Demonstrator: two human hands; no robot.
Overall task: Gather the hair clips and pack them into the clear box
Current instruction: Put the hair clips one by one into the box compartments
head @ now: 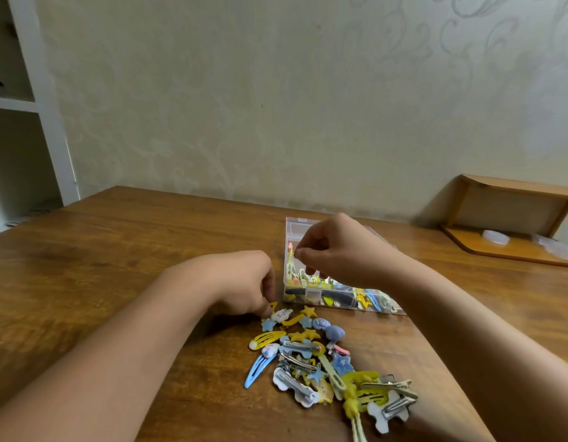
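Left hand (244,288) pinches a yellow clip (273,306) mid-frame; right hand (333,253), fingers curled, maybe empty, over the clear box (295,224). Lift gently.

worktop (148,250): wood, brown grain, slight sheen
clear box (311,293): transparent plastic, glossy
hair clips (320,362): bare silver metal backs, shiny; coloured tops look like painted metal or plastic, smooth
blue snap clip (256,371): glossy enamel-like finish
wall (276,106): matt, embossed floral pattern

Hair clips (324,358) beside clear box (336,291) (wooden table (116,250))
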